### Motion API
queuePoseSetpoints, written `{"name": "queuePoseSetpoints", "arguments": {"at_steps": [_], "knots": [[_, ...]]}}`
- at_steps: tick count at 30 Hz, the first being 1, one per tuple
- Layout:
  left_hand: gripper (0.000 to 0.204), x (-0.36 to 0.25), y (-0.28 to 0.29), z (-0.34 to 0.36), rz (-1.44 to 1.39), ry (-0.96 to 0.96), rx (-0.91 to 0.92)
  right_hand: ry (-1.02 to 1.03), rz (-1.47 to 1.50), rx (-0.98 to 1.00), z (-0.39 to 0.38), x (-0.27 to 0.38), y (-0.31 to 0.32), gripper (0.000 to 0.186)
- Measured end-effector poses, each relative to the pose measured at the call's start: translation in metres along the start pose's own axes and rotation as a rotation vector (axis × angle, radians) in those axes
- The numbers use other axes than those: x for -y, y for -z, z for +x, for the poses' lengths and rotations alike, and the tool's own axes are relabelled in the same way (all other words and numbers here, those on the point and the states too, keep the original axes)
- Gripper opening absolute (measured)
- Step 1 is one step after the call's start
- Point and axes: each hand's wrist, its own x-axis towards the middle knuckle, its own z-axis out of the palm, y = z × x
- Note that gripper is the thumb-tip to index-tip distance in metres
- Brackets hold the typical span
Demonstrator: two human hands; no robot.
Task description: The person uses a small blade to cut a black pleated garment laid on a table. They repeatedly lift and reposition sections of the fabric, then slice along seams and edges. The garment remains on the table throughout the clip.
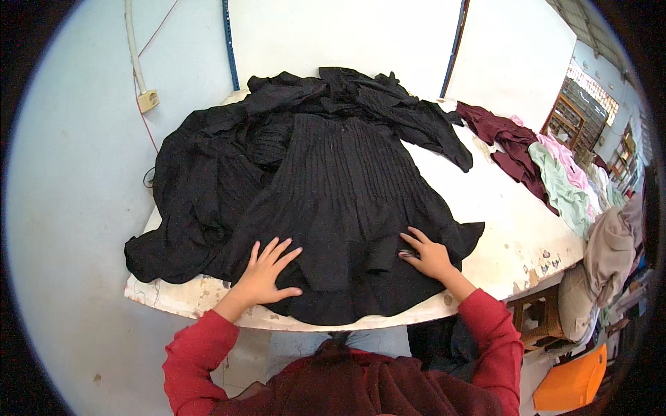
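Observation:
A black pleated garment [338,201] lies spread on the white table, its narrow pleated part away from me and its flared hem near the front edge. My left hand [265,275] rests on the lower left of the cloth with fingers spread. On the lower right side, my right hand [429,259] touches the fabric, fingers apart; a small pale glint shows by its fingertips, too small to name. Between my hands the hem area has a loose fold. A heap of crumpled black clothes [208,166] curves around the garment's left and far sides.
The white table [513,229] has stained, chipped edges. Maroon, green and pink clothes [562,180] lie along its right side. White panels [340,35] stand behind it. At left is a wall with a power socket [148,100]. An orange plastic object [572,381] is at lower right.

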Motion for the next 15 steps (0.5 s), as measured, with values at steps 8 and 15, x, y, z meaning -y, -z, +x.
{"name": "queuePoseSetpoints", "arguments": {"at_steps": [8, 15], "knots": [[0.027, 0.038, -0.013, -0.002, -0.077, 0.044, -0.288, 0.129, 0.466, -0.230, 0.001, -0.003, 0.012, 0.048], [0.013, 0.025, 0.015, -0.009, -0.138, 0.160, -0.871, 0.291, 0.147, -0.071, -0.023, 0.060, 0.015, 0.053]]}}
